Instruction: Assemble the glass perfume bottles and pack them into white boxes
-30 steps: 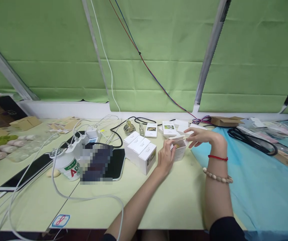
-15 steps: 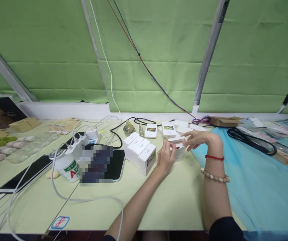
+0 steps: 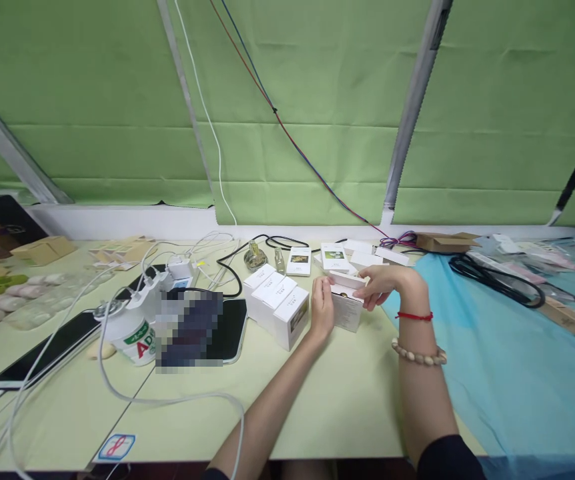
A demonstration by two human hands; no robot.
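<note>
A small white carton (image 3: 346, 308) stands on the pale green table (image 3: 347, 400), its top flap (image 3: 348, 279) partly folded down. My left hand (image 3: 321, 308) grips the carton's left side. My right hand (image 3: 385, 283) holds its right side, fingers on the flap. A red string and a bead bracelet (image 3: 419, 352) circle the right wrist. Just left stands a row of three closed white cartons (image 3: 280, 303). Behind lie more flat white boxes (image 3: 335, 255) and two small glass bottles (image 3: 257, 255).
Left of the cartons are a black tablet (image 3: 230, 327), a white bottle with a red and green label (image 3: 130, 330), chargers and loose white cables (image 3: 117, 393). A blue cloth (image 3: 512, 360) covers the table's right part, with a black cable (image 3: 497, 280) on it. Green fabric hangs behind.
The right hand came down from above the carton onto its flap, folding it lower. The left hand stays on the carton's left side.
</note>
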